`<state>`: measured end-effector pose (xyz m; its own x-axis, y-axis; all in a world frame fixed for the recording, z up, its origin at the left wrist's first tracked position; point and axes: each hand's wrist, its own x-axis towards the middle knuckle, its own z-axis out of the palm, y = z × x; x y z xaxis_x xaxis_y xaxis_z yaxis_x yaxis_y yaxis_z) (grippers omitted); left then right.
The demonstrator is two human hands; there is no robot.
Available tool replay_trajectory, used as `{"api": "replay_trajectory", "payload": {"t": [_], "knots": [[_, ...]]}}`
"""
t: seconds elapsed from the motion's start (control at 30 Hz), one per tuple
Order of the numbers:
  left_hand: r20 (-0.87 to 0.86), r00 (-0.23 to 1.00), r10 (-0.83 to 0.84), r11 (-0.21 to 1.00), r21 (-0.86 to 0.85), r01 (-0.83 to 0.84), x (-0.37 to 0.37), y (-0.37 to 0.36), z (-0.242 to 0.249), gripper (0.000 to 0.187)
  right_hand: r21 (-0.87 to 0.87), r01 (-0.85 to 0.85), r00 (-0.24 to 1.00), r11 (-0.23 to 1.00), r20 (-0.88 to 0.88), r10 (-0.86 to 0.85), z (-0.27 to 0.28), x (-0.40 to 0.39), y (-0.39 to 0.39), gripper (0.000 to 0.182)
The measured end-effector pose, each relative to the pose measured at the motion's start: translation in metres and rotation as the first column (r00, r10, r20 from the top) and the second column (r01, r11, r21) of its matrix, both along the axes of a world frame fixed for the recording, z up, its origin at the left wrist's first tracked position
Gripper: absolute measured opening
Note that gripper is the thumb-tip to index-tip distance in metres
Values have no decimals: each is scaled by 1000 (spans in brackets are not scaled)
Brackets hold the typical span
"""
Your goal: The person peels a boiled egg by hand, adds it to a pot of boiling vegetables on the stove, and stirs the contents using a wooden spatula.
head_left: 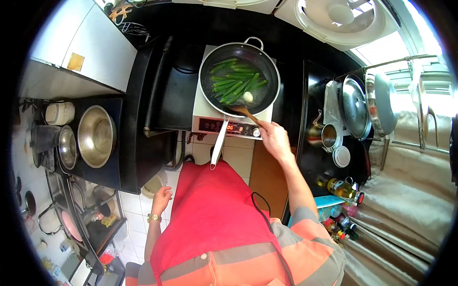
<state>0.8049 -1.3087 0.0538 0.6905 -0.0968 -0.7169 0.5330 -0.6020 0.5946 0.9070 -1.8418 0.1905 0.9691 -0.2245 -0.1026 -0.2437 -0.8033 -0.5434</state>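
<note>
A black frying pan [222,106] stands on an induction cooker [200,110] with a lit red display. In the pan lie several long green vegetable pods [231,88] in a little liquid, with a small white piece [248,97] at their lower right. My right hand [274,139] is closed around a wooden spatula [245,112], whose blade reaches inside the pan's near rim. The pan's long metal handle [220,143] points toward my body. My left hand [162,199] hangs low beside the red apron [214,205], its fingers curled; whether it holds anything is hidden.
A metal colander [96,136] and a bowl [68,147] stand on the left counter. On the right are a pot lid [354,107], a small pot [328,136], a white lid [341,156] and bottles [339,188]. A sink area [71,224] lies lower left.
</note>
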Motion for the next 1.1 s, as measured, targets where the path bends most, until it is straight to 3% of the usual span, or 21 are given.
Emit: {"api": "replay_trajectory", "payload": {"t": [0.17,0.43,0.73,0.8,0.9,1.1], "knots": [[3,1000,1,1000,-7,-1,14,-5,3,29,40,87,973,995,209,-94,-62,39,12,30],[12,999,48,998,28,-48,-3,12,-1,28,-34,104,949,994,301,-89,-41,92,-23,29],[-55,997,56,998,5,-55,-19,13,-11,30,-19,100,942,995,322,-89,-45,153,-36,33],[-49,998,38,999,27,-37,-18,16,-14,31,-44,72,966,996,251,-59,-51,158,-38,34],[-78,992,104,995,6,-104,-15,23,-17,32,-58,52,990,997,133,-44,-47,139,-41,34],[-106,984,145,989,3,-146,-13,31,-24,32,-56,57,991,997,124,-49,7,84,-60,31]]}}
